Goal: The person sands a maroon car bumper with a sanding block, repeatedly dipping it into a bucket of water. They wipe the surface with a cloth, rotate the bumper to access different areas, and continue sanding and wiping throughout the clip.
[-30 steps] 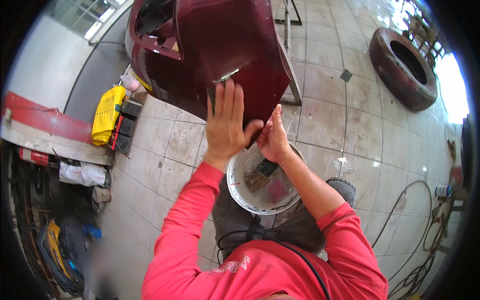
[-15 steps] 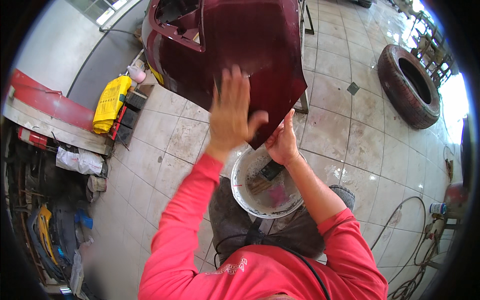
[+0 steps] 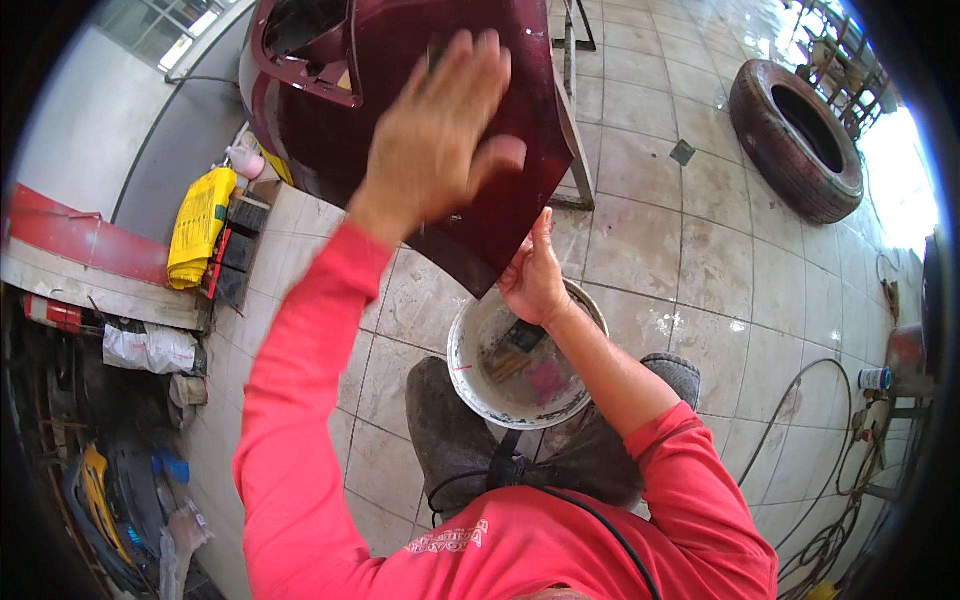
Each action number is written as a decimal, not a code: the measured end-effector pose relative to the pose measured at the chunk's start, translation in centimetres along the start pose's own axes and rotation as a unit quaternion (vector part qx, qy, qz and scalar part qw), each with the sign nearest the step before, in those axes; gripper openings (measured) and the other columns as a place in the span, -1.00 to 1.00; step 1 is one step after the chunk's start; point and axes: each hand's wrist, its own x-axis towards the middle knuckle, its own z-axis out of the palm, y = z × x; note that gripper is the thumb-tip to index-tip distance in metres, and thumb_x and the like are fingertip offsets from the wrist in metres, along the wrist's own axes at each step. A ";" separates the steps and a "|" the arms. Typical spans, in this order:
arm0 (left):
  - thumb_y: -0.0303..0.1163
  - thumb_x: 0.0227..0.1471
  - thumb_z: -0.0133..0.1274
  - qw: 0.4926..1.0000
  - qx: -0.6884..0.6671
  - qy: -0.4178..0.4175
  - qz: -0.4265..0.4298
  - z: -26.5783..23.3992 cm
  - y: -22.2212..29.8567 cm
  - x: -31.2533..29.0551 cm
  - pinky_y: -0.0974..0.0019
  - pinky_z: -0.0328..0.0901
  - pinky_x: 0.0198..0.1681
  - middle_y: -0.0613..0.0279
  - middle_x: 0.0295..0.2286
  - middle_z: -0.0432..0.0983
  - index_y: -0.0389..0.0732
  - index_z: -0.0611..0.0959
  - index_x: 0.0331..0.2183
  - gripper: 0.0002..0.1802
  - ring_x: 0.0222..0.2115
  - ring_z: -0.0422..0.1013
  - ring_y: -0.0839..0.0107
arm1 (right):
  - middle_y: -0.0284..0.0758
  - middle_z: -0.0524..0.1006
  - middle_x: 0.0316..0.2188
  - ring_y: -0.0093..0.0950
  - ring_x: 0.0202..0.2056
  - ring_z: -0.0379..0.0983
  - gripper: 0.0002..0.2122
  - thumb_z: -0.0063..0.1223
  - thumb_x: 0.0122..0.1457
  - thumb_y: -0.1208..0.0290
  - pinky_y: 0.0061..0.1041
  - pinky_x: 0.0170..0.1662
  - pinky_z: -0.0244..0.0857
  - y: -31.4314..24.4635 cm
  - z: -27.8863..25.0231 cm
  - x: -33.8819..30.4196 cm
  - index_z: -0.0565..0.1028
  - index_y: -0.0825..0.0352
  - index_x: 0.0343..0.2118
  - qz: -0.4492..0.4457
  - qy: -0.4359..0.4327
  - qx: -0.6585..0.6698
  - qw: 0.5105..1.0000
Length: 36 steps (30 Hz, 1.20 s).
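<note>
A maroon car bumper (image 3: 400,130) with an opening at its upper left hangs in front of me, its lower corner pointing towards me. My left hand (image 3: 435,135) lies over its glossy face with fingers stretched out, slightly blurred by motion. A small dark edge shows beside the fingertips; what lies under the palm is hidden. At the lower corner, my right hand (image 3: 535,275) grips the bumper's edge, thumb up and fingers partly behind it. Below that hand stands a white bucket (image 3: 462,385) of cloudy water, holding a dark block (image 3: 524,336) and a pink piece (image 3: 546,381).
A metal stand (image 3: 578,150) shows behind the bumper. On the tiled floor a tyre (image 3: 745,110) lies at the far right. Yellow folded plastic (image 3: 200,225) sits at the left beside a cluttered shelf. Hoses (image 3: 850,440) run along the right.
My left hand has slid up and left across the bumper. The whole view has shifted, so bumper and bucket appear further left. My right hand keeps its grip at the corner.
</note>
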 end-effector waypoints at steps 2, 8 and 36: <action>0.20 0.33 0.01 0.998 0.018 0.045 -0.038 0.5 -3.8 4.5 -0.04 0.13 0.44 -0.09 0.38 0.29 -0.30 0.34 0.41 -0.08 0.42 0.18 -0.01 | -0.76 0.46 -0.57 -0.77 -0.61 0.25 -0.44 -0.12 0.27 -0.55 -0.68 -0.50 0.09 0.2 1.4 -0.5 0.55 -0.11 -0.36 -0.006 0.027 -0.012 1.000; 0.43 0.25 -0.09 0.998 -0.020 -0.032 -0.045 2.5 5.9 -5.7 -0.13 0.07 0.47 -0.05 0.44 0.18 -0.30 0.33 0.42 0.09 0.48 0.09 0.06 | -0.74 0.34 -0.65 -0.76 -0.65 0.19 -0.49 -0.09 0.31 -0.50 -0.66 -0.56 0.02 0.0 2.0 -1.3 0.50 -0.14 -0.46 -0.038 0.002 -0.057 0.998; 0.46 0.27 -0.24 0.994 0.028 -0.094 0.041 3.7 4.3 -9.7 -0.15 0.10 0.45 0.11 0.45 0.20 -0.15 0.37 0.42 0.03 0.47 0.10 0.05 | -0.64 0.41 -0.57 -0.70 -0.59 0.22 -0.45 -0.16 0.37 -0.45 -0.66 -0.51 0.04 0.1 -0.4 0.9 0.55 -0.04 -0.33 -0.002 0.040 0.021 0.999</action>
